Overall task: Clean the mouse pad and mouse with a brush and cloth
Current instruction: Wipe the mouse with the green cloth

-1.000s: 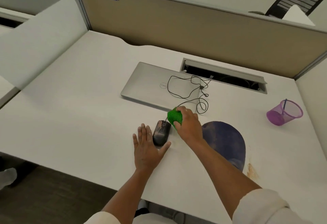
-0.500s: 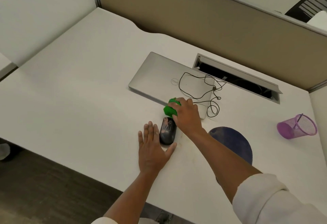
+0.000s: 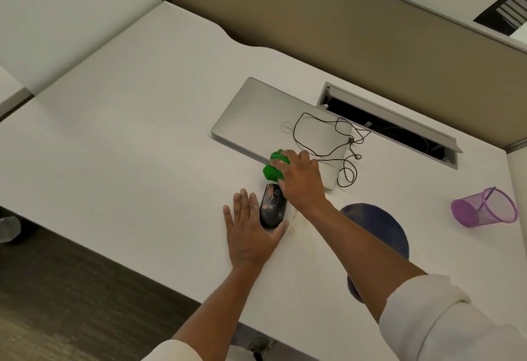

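A black wired mouse (image 3: 272, 208) lies on the white desk (image 3: 128, 161). My left hand (image 3: 251, 229) rests flat on the desk with fingers spread, its thumb against the mouse's near end. My right hand (image 3: 301, 178) is closed on a bunched green cloth (image 3: 272, 168), which presses at the mouse's far end. A dark blue round mouse pad (image 3: 376, 226) lies to the right, partly hidden by my right forearm. No brush is clearly visible.
A closed silver laptop (image 3: 256, 121) lies beyond the mouse, with the black mouse cable (image 3: 322, 138) looped over it. A purple mesh cup (image 3: 484, 208) lies tipped at the right. An open cable tray (image 3: 390, 129) and a beige partition (image 3: 342, 35) stand behind. Brown stains (image 3: 293, 219) mark the desk.
The cloth in my right hand has slid from beside the mouse toward its far end, near the laptop's edge. My left hand stays by the mouse. The view has tilted down.
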The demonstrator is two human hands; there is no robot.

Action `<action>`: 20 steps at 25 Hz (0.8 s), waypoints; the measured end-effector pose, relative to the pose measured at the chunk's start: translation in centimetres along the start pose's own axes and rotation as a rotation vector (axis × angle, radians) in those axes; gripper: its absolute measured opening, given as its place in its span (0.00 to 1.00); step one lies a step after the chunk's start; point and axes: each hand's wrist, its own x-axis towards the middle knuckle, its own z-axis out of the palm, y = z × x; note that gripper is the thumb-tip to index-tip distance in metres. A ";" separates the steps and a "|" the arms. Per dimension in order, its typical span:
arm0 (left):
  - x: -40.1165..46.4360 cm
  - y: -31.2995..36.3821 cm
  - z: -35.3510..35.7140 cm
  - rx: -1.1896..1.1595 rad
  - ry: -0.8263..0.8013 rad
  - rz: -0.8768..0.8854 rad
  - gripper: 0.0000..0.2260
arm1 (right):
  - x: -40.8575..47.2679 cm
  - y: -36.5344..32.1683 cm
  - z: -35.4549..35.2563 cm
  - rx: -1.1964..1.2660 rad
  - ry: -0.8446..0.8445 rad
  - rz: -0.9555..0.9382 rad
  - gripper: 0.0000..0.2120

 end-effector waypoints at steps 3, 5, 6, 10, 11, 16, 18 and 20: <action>0.0 -0.1 0.0 -0.004 0.011 -0.002 0.45 | 0.1 -0.2 0.3 -0.016 -0.032 -0.052 0.21; 0.0 -0.3 0.1 0.000 0.020 0.004 0.44 | 0.1 -0.1 0.5 -0.029 -0.070 -0.057 0.21; 0.0 -0.4 0.1 0.003 0.023 0.008 0.44 | 0.1 -0.1 0.6 -0.036 -0.085 -0.047 0.21; 0.1 -0.6 0.2 0.017 0.031 0.023 0.43 | -0.4 -0.8 0.7 -0.015 -0.174 -0.026 0.19; 0.2 -0.6 0.2 0.019 0.032 0.022 0.43 | -0.7 -1.0 0.9 0.006 -0.191 -0.022 0.19; 0.0 -0.5 0.4 0.019 0.043 0.019 0.42 | -1.7 0.0 0.4 0.220 -0.248 0.019 0.20; 0.0 -0.5 0.3 0.014 0.044 0.017 0.42 | -2.0 0.7 -0.2 0.265 -0.287 -0.023 0.22; 0.0 -0.4 0.2 0.018 0.035 0.016 0.42 | -1.9 1.6 -0.9 0.335 -0.305 -0.017 0.21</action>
